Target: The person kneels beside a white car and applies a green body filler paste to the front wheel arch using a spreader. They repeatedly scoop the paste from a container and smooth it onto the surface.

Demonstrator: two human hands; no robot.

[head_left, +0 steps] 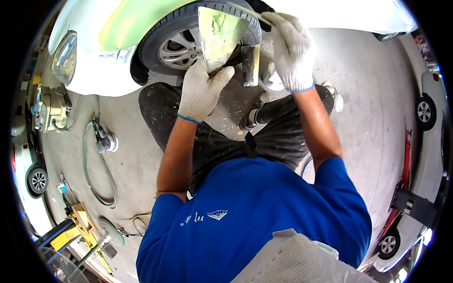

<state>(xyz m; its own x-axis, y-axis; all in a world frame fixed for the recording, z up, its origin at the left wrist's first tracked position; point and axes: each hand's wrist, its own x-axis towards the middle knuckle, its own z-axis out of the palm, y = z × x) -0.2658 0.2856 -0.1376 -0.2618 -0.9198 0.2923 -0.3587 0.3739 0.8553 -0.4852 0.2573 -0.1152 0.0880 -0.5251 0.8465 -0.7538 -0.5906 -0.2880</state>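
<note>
I have my left hand (203, 92) gripping a putty-smeared plate (218, 37), my right hand (292, 52) closed around a thin tool (252, 13), near the wheel (181, 53).

1. The car (106, 70) stands at the floor's (363, 94) far edge.
2. Before the wheel (175, 53), the left hand (203, 89) holds the plate (219, 35), left of the right hand (292, 52).
3. The sander (107, 143) lies toward the floor's left edge.

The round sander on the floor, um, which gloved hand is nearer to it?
Left. The left hand, gripping a putty-smeared plate, is to the right of the sander; the right hand is farther right, beyond the left one.
</note>
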